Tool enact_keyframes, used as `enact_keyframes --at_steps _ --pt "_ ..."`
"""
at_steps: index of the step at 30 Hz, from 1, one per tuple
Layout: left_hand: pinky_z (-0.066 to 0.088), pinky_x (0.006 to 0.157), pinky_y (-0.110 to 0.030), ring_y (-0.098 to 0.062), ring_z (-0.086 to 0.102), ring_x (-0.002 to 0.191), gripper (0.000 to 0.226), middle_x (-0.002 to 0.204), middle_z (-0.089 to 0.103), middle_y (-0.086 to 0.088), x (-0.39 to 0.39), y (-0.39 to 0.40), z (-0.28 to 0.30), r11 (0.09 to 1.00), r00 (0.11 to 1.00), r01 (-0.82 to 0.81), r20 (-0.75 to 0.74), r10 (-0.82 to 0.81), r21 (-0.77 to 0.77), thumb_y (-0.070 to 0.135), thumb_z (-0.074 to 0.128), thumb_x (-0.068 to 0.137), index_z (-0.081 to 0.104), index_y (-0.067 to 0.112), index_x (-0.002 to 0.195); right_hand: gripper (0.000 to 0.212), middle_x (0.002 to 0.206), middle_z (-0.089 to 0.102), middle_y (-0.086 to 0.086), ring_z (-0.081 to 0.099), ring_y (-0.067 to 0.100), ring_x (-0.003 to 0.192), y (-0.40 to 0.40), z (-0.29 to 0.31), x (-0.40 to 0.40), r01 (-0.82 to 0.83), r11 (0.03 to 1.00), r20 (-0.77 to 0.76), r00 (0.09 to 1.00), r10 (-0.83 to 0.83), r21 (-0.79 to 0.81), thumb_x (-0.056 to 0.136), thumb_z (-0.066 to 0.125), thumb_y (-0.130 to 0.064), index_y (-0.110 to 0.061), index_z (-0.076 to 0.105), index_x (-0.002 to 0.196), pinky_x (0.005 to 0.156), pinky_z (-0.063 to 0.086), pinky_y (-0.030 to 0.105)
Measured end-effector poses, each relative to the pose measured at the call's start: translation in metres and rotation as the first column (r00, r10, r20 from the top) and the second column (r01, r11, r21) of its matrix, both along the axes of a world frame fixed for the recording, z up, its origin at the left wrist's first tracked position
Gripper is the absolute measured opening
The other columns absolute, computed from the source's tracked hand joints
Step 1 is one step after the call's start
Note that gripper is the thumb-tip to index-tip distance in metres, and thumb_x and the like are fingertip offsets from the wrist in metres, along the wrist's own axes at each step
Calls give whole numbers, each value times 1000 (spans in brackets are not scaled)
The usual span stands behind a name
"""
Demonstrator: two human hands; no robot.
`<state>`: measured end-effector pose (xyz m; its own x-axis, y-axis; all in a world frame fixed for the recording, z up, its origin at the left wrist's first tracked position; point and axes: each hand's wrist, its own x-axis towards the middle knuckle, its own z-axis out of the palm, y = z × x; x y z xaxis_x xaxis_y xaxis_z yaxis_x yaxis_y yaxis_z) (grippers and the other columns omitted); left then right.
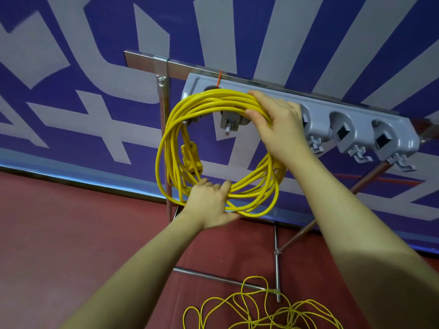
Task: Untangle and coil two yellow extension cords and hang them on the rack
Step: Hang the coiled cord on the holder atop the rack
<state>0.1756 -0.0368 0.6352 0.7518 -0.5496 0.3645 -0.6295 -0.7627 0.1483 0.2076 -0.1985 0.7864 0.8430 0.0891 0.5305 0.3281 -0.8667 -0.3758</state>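
Coiled cord (221, 150): one yellow extension cord was seen wound into a loose round coil and held up against the grey rack (332, 115), its top draped over a hook at the rack's left end; its plug (191, 157) hung inside the loop.
Right hand (278, 124): the top of the coil was gripped, fingers curled over the strands beside the hook.
Left hand (211, 203): the bottom of the coil was held and steadied, fingers wrapped around the bundled strands.
Second cord (261, 309): a loose yellow tangle was left lying on the red floor (59, 233) below the rack's metal stand (164, 138).
Done: the first cord was judged coiled and all but hung.
Left: release of the first coil was judged pending; the second cord was yet to be untangled, coiled and hung.
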Motion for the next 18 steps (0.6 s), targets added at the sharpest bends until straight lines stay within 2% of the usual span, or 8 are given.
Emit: enact_keyframes --at_steps 1,3,6,8,10,14,16,18 --pt "52 73 -35 -28 65 58 77 63 65 -5 1 -4 -4 1000 1000 17 24 -17 -4 72 38 68 68 5 91 44 109 66 3 55 23 107 0 0 0 -2 1000 0 1000 2 11 95 45 -40 -20 53 134 94 26 29" --pt "46 94 -43 -32 70 85 76 89 73 -13 1 -12 -14 999 998 38 49 -38 9 69 41 70 70 2 92 43 111 66 3 55 22 108 0 1 -1 -10 999 -5 1000 11 31 95 46 -39 -21 53 134 96 26 31" --pt "24 110 -52 -41 59 117 93 127 62 -21 -4 -24 -21 997 996 66 65 -68 29 72 42 72 63 -5 118 42 115 65 3 51 20 112 0 3 -1 -23 998 -28 999 24 53 97 47 -36 -21 52 135 96 24 28" --pt "26 112 -54 -40 57 118 101 138 54 -20 -5 -28 -17 993 993 106 55 -108 44 72 41 72 43 -6 137 41 116 64 3 50 19 112 0 4 -1 -35 997 -35 999 37 68 97 49 -34 -21 51 136 96 23 27" --pt "33 108 -54 -35 61 114 99 135 57 -16 -5 -34 -13 986 986 166 22 -166 -17 65 43 70 29 -1 143 41 115 65 3 51 19 111 0 5 -1 -44 996 -33 998 46 72 97 49 -33 -20 51 136 95 23 26" --pt "45 98 -50 -30 66 102 92 119 65 -13 -3 -46 -12 978 984 149 -78 -162 -149 62 48 69 39 0 135 41 111 65 2 51 18 107 -1 4 -1 -52 996 -30 998 54 74 97 49 -34 -20 52 135 94 25 28" --pt "46 98 -44 -32 63 108 94 130 59 -18 0 -46 -18 977 981 134 -119 -155 -166 62 51 71 38 -2 138 42 110 65 1 53 19 107 0 2 0 -55 995 -11 998 56 80 96 48 -35 -20 53 134 96 26 29" --pt "33 108 -40 -33 53 123 94 142 49 -20 1 -40 -24 973 981 127 -122 -152 -191 58 53 73 33 0 143 42 110 66 2 55 19 106 1 1 2 -59 995 3 998 59 82 96 48 -36 -18 54 133 96 27 30"
